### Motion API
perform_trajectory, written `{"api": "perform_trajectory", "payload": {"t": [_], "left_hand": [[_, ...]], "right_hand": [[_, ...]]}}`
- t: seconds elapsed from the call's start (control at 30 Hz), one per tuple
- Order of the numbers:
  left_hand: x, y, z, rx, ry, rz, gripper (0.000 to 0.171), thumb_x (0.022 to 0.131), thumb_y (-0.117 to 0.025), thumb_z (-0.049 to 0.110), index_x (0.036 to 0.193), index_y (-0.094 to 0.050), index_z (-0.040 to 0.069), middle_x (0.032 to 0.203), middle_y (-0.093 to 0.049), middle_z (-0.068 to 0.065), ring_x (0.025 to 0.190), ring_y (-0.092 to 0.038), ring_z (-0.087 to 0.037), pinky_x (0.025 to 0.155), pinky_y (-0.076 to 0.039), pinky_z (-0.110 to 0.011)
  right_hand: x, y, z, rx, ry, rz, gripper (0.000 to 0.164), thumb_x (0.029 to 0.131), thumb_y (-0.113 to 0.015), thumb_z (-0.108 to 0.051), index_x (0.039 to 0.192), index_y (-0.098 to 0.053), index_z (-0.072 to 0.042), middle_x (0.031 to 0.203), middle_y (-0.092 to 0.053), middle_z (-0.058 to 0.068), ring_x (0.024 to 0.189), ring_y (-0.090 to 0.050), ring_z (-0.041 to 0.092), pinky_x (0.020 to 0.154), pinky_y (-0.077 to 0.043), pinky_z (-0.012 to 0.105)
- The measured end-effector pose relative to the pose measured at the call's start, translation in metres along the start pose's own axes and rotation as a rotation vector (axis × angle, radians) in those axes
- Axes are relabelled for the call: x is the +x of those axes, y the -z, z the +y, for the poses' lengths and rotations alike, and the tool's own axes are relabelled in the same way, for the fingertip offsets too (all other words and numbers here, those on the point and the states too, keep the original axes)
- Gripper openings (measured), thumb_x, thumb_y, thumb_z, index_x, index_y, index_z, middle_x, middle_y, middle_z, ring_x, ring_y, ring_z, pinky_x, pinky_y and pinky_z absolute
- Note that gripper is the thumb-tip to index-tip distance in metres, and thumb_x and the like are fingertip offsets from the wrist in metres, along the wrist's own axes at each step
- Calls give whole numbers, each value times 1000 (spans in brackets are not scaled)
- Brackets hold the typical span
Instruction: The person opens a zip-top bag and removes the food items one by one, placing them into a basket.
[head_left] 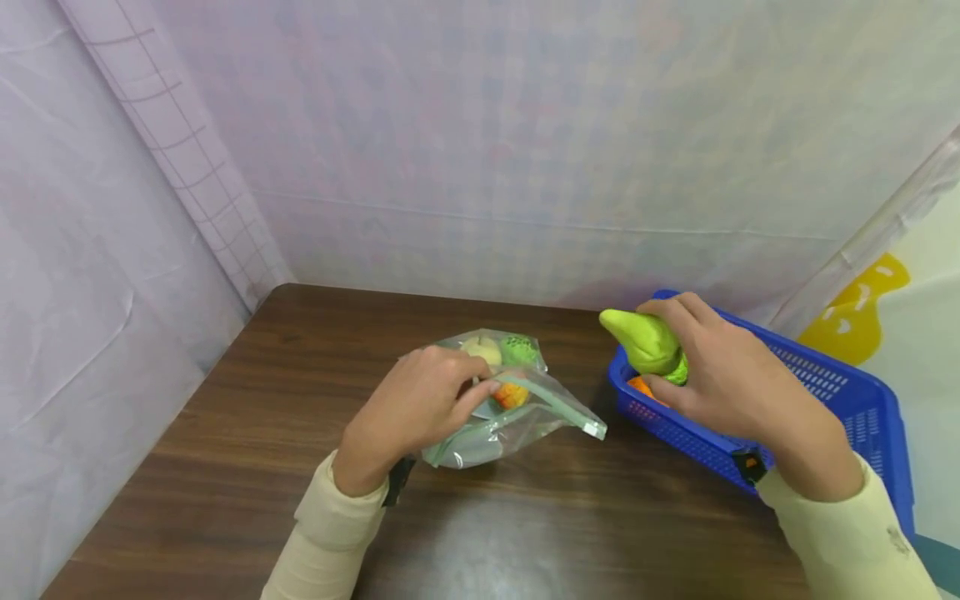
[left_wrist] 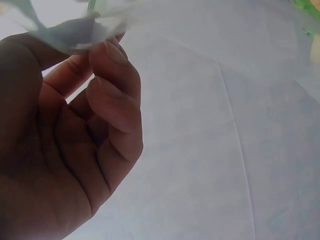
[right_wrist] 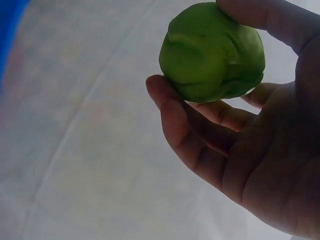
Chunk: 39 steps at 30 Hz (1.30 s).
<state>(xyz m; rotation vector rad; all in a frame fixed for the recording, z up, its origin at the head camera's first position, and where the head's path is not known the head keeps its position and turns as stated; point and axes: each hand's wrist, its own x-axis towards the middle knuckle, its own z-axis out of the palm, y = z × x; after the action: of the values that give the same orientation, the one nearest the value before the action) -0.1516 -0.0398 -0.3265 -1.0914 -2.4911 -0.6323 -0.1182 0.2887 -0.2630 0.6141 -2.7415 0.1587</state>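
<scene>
My left hand (head_left: 416, 404) pinches the rim of a clear zip bag (head_left: 480, 450) between thumb and fingers. Inside the bag are a pale yellow round fruit (head_left: 482, 348) with a stem, a green speckled piece (head_left: 519, 350) and an orange piece (head_left: 512, 395). The bag's mouth gapes, its green zip strip running toward the right. Over the near-left corner of a blue basket (head_left: 697, 446), my right hand (head_left: 723, 375) grips a yellow-green, pepper-like vegetable (head_left: 643, 340). Its tapered end points left; the right wrist view shows its lobed base (right_wrist: 212, 55) between thumb and fingers.
In the basket, an orange piece (head_left: 645, 388) and a bright green piece (head_left: 678, 372) show below the right hand. Both bag and basket stand on a dark wooden table (head_left: 247, 433). A pale curtain (head_left: 487, 167) hangs behind, with a yellow printed shape (head_left: 851, 325) at right.
</scene>
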Motion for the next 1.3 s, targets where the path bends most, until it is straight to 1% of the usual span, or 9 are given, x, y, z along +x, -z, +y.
{"api": "perform_trajectory", "payload": {"t": [0.17, 0.27, 0.53, 0.67, 0.77, 0.9, 1.07, 1.17, 1.3], "left_hand": [[0, 0, 1, 6, -10, 13, 20, 96, -69, 26, 78, -66, 18, 64, -50, 11, 58, -43, -3, 54, -39, -21], [-1, 1, 1, 6, -7, 18, 19, 96, -69, 26, 79, -67, 19, 65, -51, 12, 58, -44, -4, 55, -40, -21], [-1, 2, 2, 8, 15, 8, 17, 97, -68, 27, 82, -70, 18, 68, -56, 11, 60, -46, -5, 56, -42, -23], [-1, 3, 2, 15, 21, 11, 17, 96, -69, 27, 82, -70, 18, 68, -55, 11, 60, -46, -5, 56, -43, -23], [-1, 3, 2, 13, 23, 3, 19, 97, -68, 28, 81, -68, 18, 67, -54, 11, 59, -46, -5, 56, -42, -23], [-2, 2, 2, 13, 28, -9, 21, 98, -66, 29, 80, -67, 19, 66, -52, 11, 59, -45, -5, 56, -41, -23], [-3, 2, 2, 10, 35, -10, 19, 98, -67, 29, 82, -69, 18, 68, -55, 11, 59, -46, -5, 56, -42, -22], [-3, 3, 2, 4, 43, -8, 18, 98, -67, 28, 83, -69, 18, 69, -56, 11, 60, -46, -5, 56, -42, -22], [-3, 4, 2, 5, 52, -9, 17, 97, -68, 27, 83, -69, 18, 70, -57, 10, 60, -47, -5, 56, -42, -22]], "right_hand": [[8, -9, 33, 39, -121, -116, 64, 80, -81, -23, 133, -48, -6, 111, -57, 12, 80, -54, 23, 66, -45, 36], [11, -17, 52, 47, -159, -166, 63, 81, -80, -24, 130, -47, -3, 107, -58, 13, 81, -54, 23, 66, -45, 36], [8, -35, 99, 46, -190, -232, 62, 81, -80, -22, 127, -47, 2, 106, -61, 19, 82, -57, 27, 70, -46, 42], [3, -43, 118, 44, -220, -258, 62, 79, -82, -25, 122, -47, 3, 99, -62, 19, 80, -58, 28, 70, -47, 45], [-3, -49, 131, 36, -238, -305, 63, 78, -84, -28, 119, -47, 3, 93, -62, 17, 77, -57, 28, 68, -47, 45], [-13, -56, 145, 21, -235, -367, 66, 74, -86, -29, 118, -49, 4, 93, -63, 16, 77, -56, 27, 68, -45, 44], [-18, -62, 156, 10, -205, -400, 69, 67, -89, -25, 119, -55, 4, 97, -65, 17, 81, -56, 28, 71, -46, 45], [-17, -63, 158, 34, -208, -463, 69, 66, -90, -24, 121, -58, 3, 101, -65, 17, 85, -57, 30, 75, -48, 47], [-14, -65, 156, 60, -211, -544, 69, 67, -90, -21, 124, -58, 2, 111, -66, 23, 92, -59, 34, 81, -50, 54]]}}
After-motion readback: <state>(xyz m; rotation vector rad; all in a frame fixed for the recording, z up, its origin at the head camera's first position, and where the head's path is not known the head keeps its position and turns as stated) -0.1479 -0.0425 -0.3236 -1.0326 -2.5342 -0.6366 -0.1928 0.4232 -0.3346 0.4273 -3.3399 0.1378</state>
